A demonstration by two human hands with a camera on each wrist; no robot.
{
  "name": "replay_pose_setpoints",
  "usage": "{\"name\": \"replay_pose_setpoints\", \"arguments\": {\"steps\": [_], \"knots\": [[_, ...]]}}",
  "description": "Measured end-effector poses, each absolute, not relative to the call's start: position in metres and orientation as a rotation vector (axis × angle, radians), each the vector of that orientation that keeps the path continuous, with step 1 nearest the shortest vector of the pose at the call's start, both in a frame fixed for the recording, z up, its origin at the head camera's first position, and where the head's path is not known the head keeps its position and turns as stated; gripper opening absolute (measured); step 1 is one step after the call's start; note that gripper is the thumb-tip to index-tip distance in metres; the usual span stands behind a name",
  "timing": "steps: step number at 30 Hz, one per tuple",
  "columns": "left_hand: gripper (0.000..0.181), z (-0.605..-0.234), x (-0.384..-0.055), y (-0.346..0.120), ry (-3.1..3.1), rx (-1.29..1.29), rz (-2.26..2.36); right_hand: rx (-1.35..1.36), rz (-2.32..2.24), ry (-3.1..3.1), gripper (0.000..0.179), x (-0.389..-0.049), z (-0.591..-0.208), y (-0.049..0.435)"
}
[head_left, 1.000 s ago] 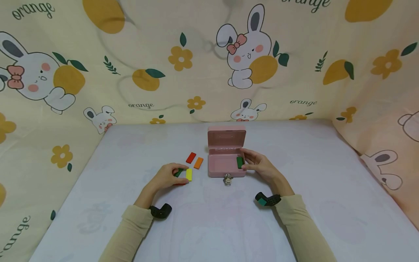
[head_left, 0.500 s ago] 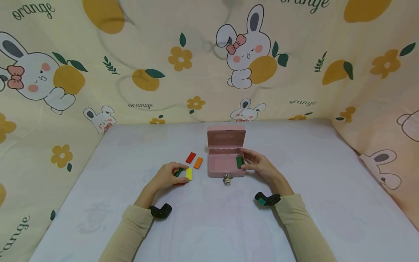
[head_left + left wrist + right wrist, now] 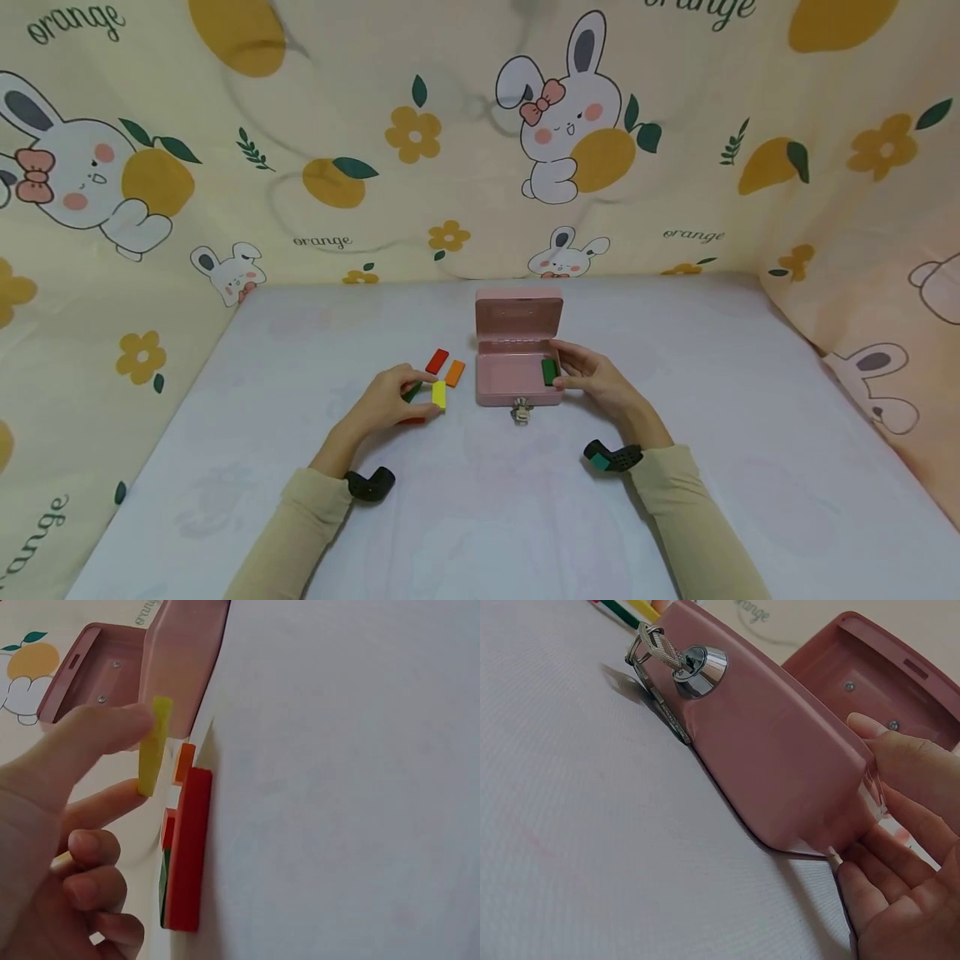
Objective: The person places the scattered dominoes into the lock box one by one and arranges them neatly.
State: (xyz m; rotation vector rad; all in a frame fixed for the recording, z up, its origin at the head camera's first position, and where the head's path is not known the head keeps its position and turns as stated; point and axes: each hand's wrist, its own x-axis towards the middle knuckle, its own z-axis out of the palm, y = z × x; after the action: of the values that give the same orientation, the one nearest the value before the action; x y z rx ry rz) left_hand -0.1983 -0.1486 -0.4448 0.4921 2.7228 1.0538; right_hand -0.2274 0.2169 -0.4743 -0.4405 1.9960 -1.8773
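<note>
My left hand (image 3: 429, 400) pinches a yellow block (image 3: 439, 393) between thumb and forefinger, just off the table; the left wrist view shows the yellow block (image 3: 153, 748) held on edge. A green block (image 3: 410, 392) and a red block (image 3: 187, 847) lie beneath that hand. An open pink box (image 3: 517, 379) sits in the middle with a key (image 3: 521, 408) in its front lock. At the box's right end my right hand (image 3: 562, 367) holds a dark green block (image 3: 550, 371) inside it. That block is hidden in the right wrist view, where fingers (image 3: 904, 761) reach over the pink box (image 3: 765, 750).
A red block (image 3: 437, 361) and an orange block (image 3: 454, 372) lie side by side left of the box. The box lid (image 3: 519, 311) stands raised at the back. Patterned cloth walls (image 3: 480, 150) enclose the white table (image 3: 480, 517) at the back and sides.
My left hand has lifted the yellow block slightly up and to the right, tilting it on edge. The right hand and the dark green block have stayed put.
</note>
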Motion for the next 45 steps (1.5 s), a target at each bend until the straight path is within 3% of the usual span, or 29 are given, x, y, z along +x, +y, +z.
{"name": "replay_pose_setpoints", "arguments": {"steps": [45], "knots": [[0.042, -0.419, -0.212, -0.102, 2.701, 0.769, 1.276, -0.415, -1.867, 2.015, 0.075, -0.226, -0.472, 0.216]]}}
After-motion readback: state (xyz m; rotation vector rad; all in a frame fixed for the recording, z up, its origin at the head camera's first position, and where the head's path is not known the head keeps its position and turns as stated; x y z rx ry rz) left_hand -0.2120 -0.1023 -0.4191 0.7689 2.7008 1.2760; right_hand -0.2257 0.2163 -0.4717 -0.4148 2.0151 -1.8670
